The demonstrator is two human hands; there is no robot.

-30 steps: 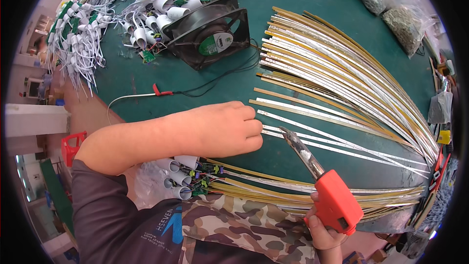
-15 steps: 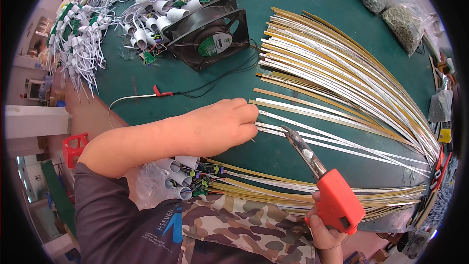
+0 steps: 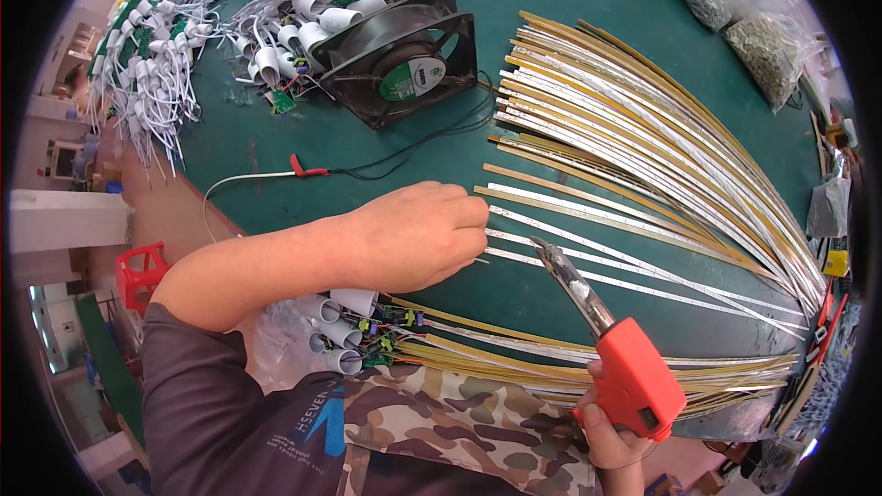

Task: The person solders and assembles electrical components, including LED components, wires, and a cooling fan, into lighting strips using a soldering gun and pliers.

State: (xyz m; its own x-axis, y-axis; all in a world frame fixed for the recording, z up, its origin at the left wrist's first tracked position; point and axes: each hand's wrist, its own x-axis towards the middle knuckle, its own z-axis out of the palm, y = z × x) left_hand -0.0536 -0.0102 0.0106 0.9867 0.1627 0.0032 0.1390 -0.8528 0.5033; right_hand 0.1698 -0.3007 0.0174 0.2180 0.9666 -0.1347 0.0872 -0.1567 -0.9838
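Observation:
My right hand (image 3: 614,441) grips a red soldering gun (image 3: 638,377), its dark, crusted metal tip angled up and left over the strips. My left hand (image 3: 423,231) is closed, palm down, at the left ends of a few thin white LED strips (image 3: 606,271). Its fingertips are curled out of sight, so what they pinch is hidden; a short thin end pokes out below the knuckles. Just beyond lies a large fan of white and yellow-backed strips (image 3: 634,119) on the green table (image 3: 303,142).
A black square fan (image 3: 400,64) stands beyond my left hand, its cable running to a red clip (image 3: 308,167). White tubes with green circuit boards (image 3: 317,32) pile up far left. Near my waist lie finished-looking strips joined to tubes (image 3: 340,335). Plastic bags (image 3: 767,50) sit far right.
The view has shifted slightly. Near my left hand the white strips sit a little farther apart at their left ends. The soldering gun stays almost still in my right hand.

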